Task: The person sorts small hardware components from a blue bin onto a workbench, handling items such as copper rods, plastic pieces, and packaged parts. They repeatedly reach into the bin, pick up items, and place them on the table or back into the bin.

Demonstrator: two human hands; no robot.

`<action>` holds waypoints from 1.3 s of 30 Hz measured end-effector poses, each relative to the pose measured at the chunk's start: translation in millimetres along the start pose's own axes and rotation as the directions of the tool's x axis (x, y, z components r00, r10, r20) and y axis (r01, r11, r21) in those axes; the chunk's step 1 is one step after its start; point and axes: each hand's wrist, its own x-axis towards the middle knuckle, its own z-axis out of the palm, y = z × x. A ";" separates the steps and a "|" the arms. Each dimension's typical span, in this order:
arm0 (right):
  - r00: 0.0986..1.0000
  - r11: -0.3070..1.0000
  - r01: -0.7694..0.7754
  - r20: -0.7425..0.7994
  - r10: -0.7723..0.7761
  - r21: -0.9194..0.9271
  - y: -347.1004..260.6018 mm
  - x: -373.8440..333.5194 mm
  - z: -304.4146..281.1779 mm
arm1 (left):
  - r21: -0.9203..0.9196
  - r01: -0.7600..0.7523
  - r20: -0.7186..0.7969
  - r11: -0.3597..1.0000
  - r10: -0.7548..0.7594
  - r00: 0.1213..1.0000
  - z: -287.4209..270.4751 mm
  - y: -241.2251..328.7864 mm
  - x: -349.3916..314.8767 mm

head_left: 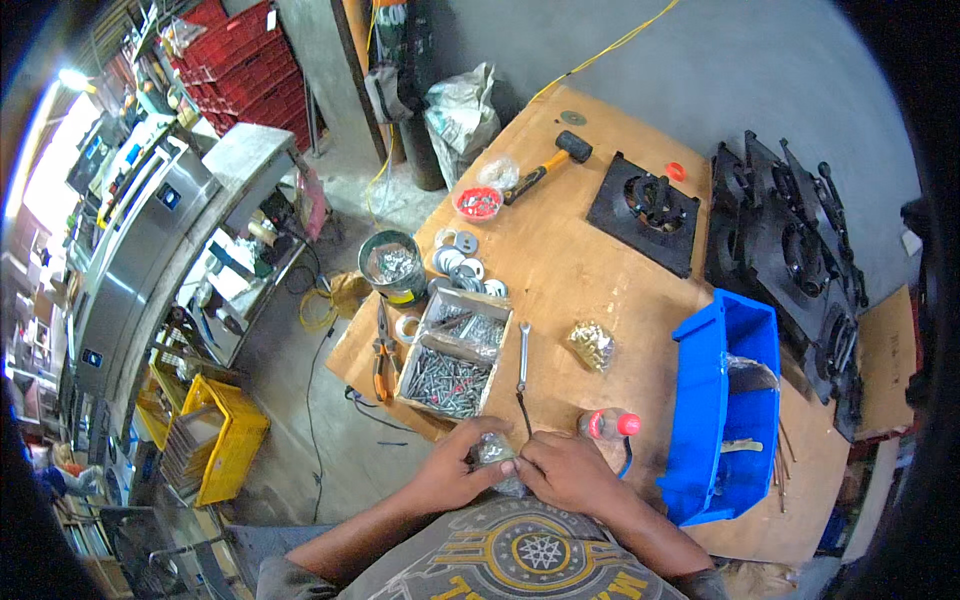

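Near the table's front edge, my left hand (450, 470) is closed around a small clear plastic bag (492, 450) with shiny contents too small to name. Thumb and fingers of my right hand (572, 472) pinch the bag's right side, so the two hands nearly touch. Just beyond my left hand stands a box of screws (448, 385) with two compartments. A combination wrench (524, 358) lies to the right of the box. Beside my right hand is a clear bottle with a red cap (628, 424). A bag of brass-coloured fittings (592, 345) rests farther up the table.
A blue divided bin (722, 410) stands at right, with black burner plates (790, 250) stacked behind it. Pliers (384, 355), a bucket (391, 265), washers (462, 265), a red tub (478, 204) and a mallet (550, 165) occupy the left and far sides. Yellow crates (232, 440) sit on the floor.
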 end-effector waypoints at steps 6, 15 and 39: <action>0.987 1.000 0.011 0.158 -0.014 0.018 -4.2 33.3 17.4 | 0.223 -0.022 -0.037 0.975 0.031 0.999 -25.8 -33.5 -23.2; 0.967 0.997 0.000 0.254 -0.020 0.079 -1.5 51.2 21.7 | 0.148 0.255 -0.018 0.955 -0.256 0.967 -43.4 -18.3 -21.3; 0.992 0.895 -0.108 0.018 0.129 -0.433 48.8 206.1 110.6 | 0.310 0.399 -0.335 0.863 -0.294 0.895 -90.4 -29.7 -31.8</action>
